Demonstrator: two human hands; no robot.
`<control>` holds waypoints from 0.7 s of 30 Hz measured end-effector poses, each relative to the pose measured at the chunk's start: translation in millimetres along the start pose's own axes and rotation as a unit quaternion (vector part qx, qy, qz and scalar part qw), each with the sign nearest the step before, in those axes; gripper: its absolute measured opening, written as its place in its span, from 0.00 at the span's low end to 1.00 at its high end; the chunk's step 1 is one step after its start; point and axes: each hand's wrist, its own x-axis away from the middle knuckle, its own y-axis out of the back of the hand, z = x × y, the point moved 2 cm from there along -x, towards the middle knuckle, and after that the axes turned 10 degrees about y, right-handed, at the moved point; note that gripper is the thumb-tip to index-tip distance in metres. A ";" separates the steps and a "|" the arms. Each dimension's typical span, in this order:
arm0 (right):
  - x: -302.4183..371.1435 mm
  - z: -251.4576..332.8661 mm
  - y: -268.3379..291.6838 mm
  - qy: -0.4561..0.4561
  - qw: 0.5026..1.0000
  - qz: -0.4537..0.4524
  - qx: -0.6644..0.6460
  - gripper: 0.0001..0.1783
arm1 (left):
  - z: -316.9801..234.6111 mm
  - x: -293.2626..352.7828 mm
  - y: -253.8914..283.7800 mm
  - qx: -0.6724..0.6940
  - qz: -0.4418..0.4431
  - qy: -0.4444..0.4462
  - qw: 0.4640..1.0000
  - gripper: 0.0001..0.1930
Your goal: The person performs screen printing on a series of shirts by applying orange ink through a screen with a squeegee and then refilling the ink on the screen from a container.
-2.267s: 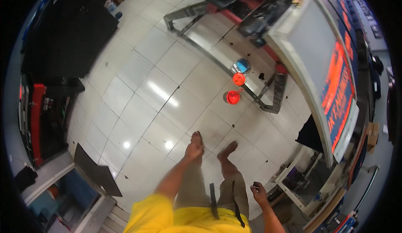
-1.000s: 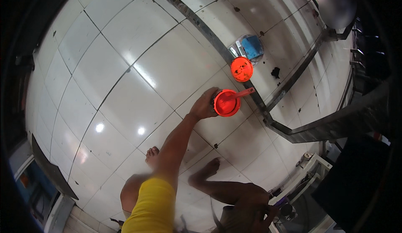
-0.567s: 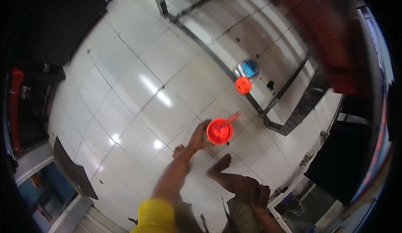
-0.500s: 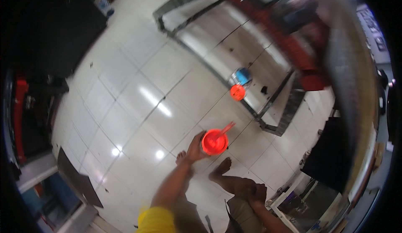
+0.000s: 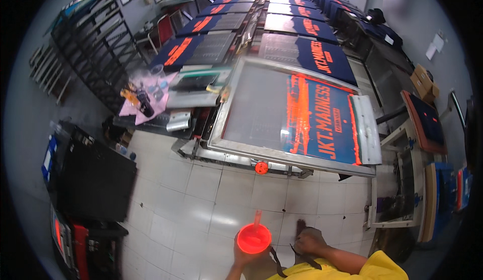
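Gripping orange tub (image 5: 254, 238) from beneath: left hand (image 5: 242, 256), near side of printing frame (image 5: 297, 116). Stick (image 5: 257, 218) stands in tub. Right hand (image 5: 308, 241) just beside tub, loosely closed, holding nothing visible.

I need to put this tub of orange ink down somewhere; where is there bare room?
The white tiled floor between the black cabinet and the screen-printing frame is bare. The small table with bottles is crowded. The left hand holds the orange tub.

printing screen (image 5: 297, 116), black rack (image 5: 93, 33) — white tiled floor (image 5: 201, 204)
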 end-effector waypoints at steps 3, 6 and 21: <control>51.8 17.7 53.8 0.040 0.997 -0.016 -0.059 0.19 | -49.3 33.8 -34.5 -0.076 0.027 -0.014 0.997 0.42; 98.2 14.7 113.6 0.090 0.988 -0.057 -0.111 0.17 | -92.5 56.4 -82.9 -0.127 0.030 -0.030 0.991 0.43; 261.0 -159.2 396.8 0.220 0.926 -0.249 -0.181 0.10 | -236.8 28.0 -382.6 -0.144 -0.119 -0.202 0.961 0.42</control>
